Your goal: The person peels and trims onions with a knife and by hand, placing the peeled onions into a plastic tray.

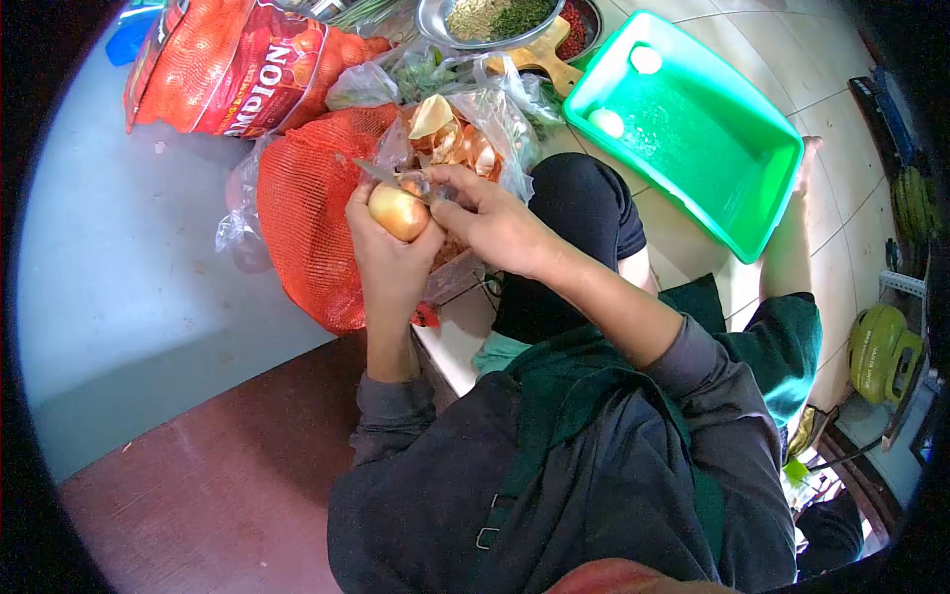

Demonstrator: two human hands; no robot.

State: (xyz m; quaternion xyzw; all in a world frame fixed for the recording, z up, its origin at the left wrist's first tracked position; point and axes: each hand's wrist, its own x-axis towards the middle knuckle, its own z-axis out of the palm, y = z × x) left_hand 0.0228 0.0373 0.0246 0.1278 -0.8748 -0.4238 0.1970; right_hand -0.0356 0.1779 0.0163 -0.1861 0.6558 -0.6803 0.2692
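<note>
My left hand (391,252) is wrapped round a yellow-skinned onion (399,212), holding it up in front of me. In my right hand (485,213) is a knife, its blade (374,170) pointing left across the top of the onion. My right fingers hide most of the knife's handle. Just beyond my hands, a clear plastic bag (515,119) holds loose brown onion skins (450,139). A red mesh sack (307,213) lies against my left forearm.
A green basin (693,148) with two pale peeled onions stands on the tiled floor at right. A large printed sack of onions (247,69) sits at upper left. Behind the bag are a metal bowl (435,28) and a wooden board (539,61). A green gas cylinder (881,353) is far right.
</note>
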